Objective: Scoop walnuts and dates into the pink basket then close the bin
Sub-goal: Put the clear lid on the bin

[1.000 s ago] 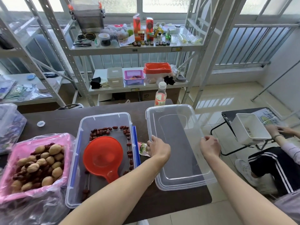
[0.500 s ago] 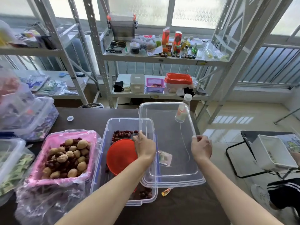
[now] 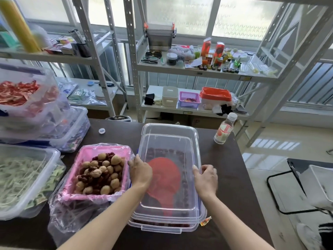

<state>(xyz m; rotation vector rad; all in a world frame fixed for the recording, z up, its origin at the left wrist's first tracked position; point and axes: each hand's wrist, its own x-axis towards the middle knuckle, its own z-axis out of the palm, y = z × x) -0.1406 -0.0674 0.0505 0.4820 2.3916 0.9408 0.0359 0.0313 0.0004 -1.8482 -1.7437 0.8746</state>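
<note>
A clear plastic lid [image 3: 169, 139] lies over the clear bin [image 3: 162, 227] in the middle of the dark table. Through it I see the red scoop [image 3: 165, 179] and a few dates inside. My left hand [image 3: 140, 171] grips the lid's left edge and my right hand [image 3: 205, 177] grips its right edge. Just left of the bin stands the pink basket [image 3: 86, 154], lined with a plastic bag and filled with walnuts and dates [image 3: 100, 175].
A water bottle [image 3: 224, 130] stands at the table's back right. Clear bins of snacks [image 3: 27, 175] crowd the left side. A candy wrapper [image 3: 205, 220] lies by the bin's front right corner. Metal shelves [image 3: 198, 73] rise behind the table.
Both hands carried the lid from the table's right side leftwards and set it over the bin. The view has shifted left with it.
</note>
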